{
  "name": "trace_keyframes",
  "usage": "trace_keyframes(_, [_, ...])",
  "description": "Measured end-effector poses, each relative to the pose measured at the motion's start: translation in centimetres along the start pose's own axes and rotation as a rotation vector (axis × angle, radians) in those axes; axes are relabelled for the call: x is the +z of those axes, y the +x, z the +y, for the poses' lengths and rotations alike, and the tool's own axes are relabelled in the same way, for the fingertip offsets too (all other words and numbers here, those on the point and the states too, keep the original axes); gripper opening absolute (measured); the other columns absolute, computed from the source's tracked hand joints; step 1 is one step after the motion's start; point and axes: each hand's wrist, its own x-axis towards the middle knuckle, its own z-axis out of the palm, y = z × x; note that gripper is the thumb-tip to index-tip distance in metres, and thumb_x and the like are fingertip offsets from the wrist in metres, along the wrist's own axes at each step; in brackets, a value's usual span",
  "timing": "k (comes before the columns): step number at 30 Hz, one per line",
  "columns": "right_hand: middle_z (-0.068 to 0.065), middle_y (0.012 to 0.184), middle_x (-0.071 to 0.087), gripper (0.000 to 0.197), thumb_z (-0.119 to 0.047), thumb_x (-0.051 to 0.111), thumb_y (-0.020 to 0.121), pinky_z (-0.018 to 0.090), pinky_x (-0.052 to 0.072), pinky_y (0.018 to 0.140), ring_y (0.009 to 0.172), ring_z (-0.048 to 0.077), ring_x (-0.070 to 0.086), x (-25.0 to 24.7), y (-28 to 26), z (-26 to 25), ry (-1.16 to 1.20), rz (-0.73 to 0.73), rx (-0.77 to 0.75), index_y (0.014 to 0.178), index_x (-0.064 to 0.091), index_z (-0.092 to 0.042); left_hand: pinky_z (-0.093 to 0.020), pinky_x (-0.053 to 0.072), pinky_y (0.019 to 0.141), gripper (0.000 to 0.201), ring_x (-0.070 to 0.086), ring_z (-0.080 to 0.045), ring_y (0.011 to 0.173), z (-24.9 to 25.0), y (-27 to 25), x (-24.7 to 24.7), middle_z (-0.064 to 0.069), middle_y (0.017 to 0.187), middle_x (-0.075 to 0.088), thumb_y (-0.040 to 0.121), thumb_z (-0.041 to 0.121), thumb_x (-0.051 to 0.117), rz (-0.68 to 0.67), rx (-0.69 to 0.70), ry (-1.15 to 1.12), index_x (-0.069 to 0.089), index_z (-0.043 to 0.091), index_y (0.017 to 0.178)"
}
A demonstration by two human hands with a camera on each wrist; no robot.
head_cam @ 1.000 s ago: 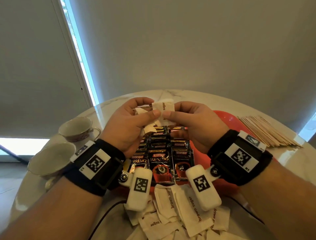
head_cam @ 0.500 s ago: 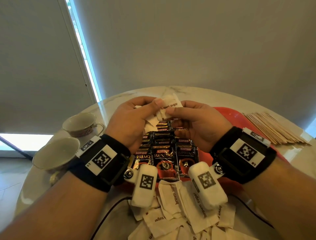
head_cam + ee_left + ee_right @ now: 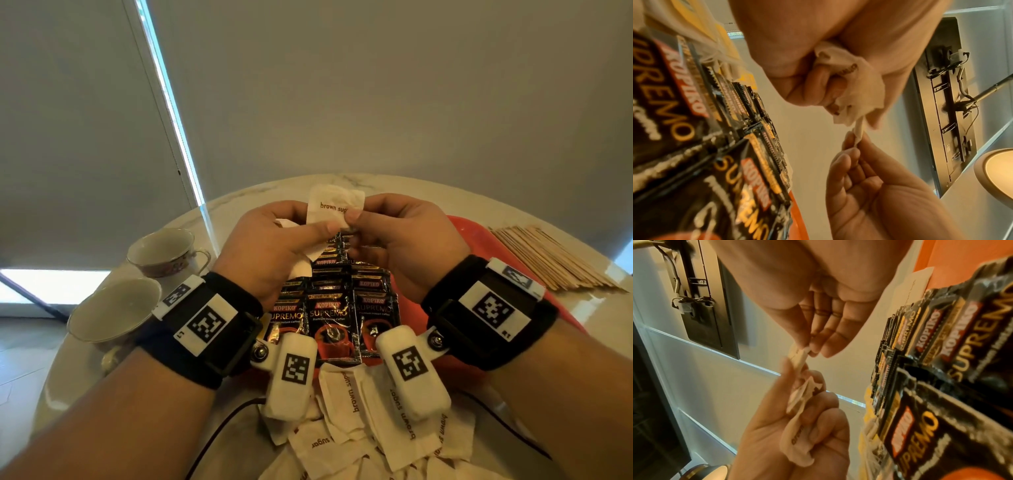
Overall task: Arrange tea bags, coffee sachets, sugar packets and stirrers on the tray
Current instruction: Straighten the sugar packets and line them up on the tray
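white sugar packet [image 3: 334, 207] pinched by both hands; coffee sachets [image 3: 329, 318] below, stirrers [image 3: 555, 260] right.

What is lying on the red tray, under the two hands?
On the red tray lie overlapping rows of black Kopiko coffee sachets. The left hand and right hand cover the far rows, so what lies there cannot be seen.

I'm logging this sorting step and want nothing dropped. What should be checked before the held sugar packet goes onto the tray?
1. Right hand grip on top brown sugar packet: ok, pinched.
2. Left hand holds spare packets: ok, bunched in fingers.
3. Free spot on red tray: ok, bare at right.
4. Coffee sachets in tidy rows: ok.
5. Stirrers on tray: not ok, on table.
6. Tea bags placed: cannot tell.
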Motion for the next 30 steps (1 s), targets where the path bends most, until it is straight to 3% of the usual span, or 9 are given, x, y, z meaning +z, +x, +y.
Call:
trace_keyframes(5, [0.013,0.084,0.07,0.015,-0.001,0.073,0.088,0.028,0.058,0.057,0.066,0.017,0.065,-1.2,1.1,-0.2,-0.082,0.065,0.014,0.102,0.069,0.004,-0.037,0.061,0.062,0.021,0.075,-0.027,0.074,-0.4,0.4,-0.1,-0.015,0.089,0.078,0.075,0.013,0.08,0.038,-0.028,-0.026,0.071,0.007,0.094])
trace_keyframes(8, [0.011,0.083,0.069,0.01,0.001,0.073,0.088,0.027,0.055,0.055,0.062,0.015,0.063,-4.0,3.5,-0.5,-0.097,0.222,0.031,0.097,0.069,-0.004,-0.027,0.054,0.047,0.007,0.069,-0.016,0.06,-0.1,0.6,-0.4,-0.005,0.079,0.073,0.093,0.002,0.069,0.067,-0.052,-0.056,0.069,0.01,0.094])
trace_keyframes(10, [0.01,0.081,0.068,0.013,0.003,0.07,0.089,0.027,0.055,0.053,0.059,0.014,0.063,-6.1,5.2,-0.6,-0.099,0.319,0.11,0.096,0.067,-0.008,-0.022,0.046,0.042,0.017,0.063,-0.009,0.053,0.1,0.9,-0.8,-0.001,0.078,0.068,0.096,-0.001,0.06,0.119,-0.067,-0.06,0.068,0.013,0.091])
trace_keyframes(14, [0.005,0.057,0.059,0.02,0.004,0.062,0.091,0.034,0.05,0.066,0.051,0.014,0.054,-9.6,8.0,1.0,-0.278,0.353,0.363,0.077,0.061,-0.01,-0.023,0.042,0.043,0.015,0.061,-0.01,0.056,0.3,1.1,-1.2,-0.009,0.098,0.059,0.092,0.001,0.055,0.133,-0.106,-0.172,0.066,0.012,0.091])
trace_keyframes(17, [0.012,0.071,0.061,0.008,-0.001,0.068,0.088,0.034,0.043,0.064,0.056,0.019,0.054,-10.8,9.2,2.2,-0.442,0.306,0.48,0.082,0.067,-0.006,-0.023,0.041,0.041,0.016,0.061,-0.013,0.062,0.5,1.2,-1.3,-0.008,0.099,0.06,0.091,0.001,0.054,0.126,-0.117,-0.194,0.066,0.013,0.09])
trace_keyframes(19, [0.009,0.067,0.061,0.002,-0.003,0.069,0.09,0.028,0.038,0.057,0.054,0.016,0.053,-10.8,9.6,2.2,-0.497,0.277,0.519,0.091,0.071,-0.003,-0.023,0.041,0.041,0.017,0.058,-0.018,0.074,0.4,1.4,-1.5,-0.007,0.101,0.061,0.091,0.002,0.055,0.13,-0.119,-0.18,0.067,0.014,0.091])
trace_keyframes(21, [0.007,0.068,0.061,0.012,-0.004,0.071,0.09,0.026,0.036,0.058,0.055,0.014,0.051,-10.4,9.7,2.0,-0.551,0.246,0.547,0.1,0.072,0.001,-0.023,0.042,0.042,0.016,0.056,-0.02,0.079,0.3,1.6,-1.7,-0.006,0.1,0.062,0.088,0.004,0.057,0.142,-0.122,-0.163,0.068,0.016,0.092])
trace_keyframes(25, [0.003,0.055,0.06,0.006,-0.008,0.076,0.087,0.025,0.036,0.05,0.05,0.014,0.051,-9.7,9.9,1.4,-0.692,0.243,0.567,0.09,0.073,-0.005,-0.023,0.043,0.042,0.018,0.057,-0.02,0.079,0.3,1.6,-1.6,-0.004,0.097,0.063,0.088,0.003,0.057,0.149,-0.126,-0.153,0.068,0.017,0.091])
trace_keyframes(30, [0.002,0.06,0.061,0.024,-0.007,0.079,0.082,0.025,0.036,0.051,0.051,0.012,0.05,-10.1,10.2,1.5,-0.644,0.278,0.553,0.106,0.075,-0.008,-0.023,0.043,0.042,0.02,0.058,-0.018,0.076,0.6,1.3,-1.3,-0.005,0.097,0.062,0.091,0.001,0.054,0.141,-0.121,-0.143,0.067,0.016,0.091])
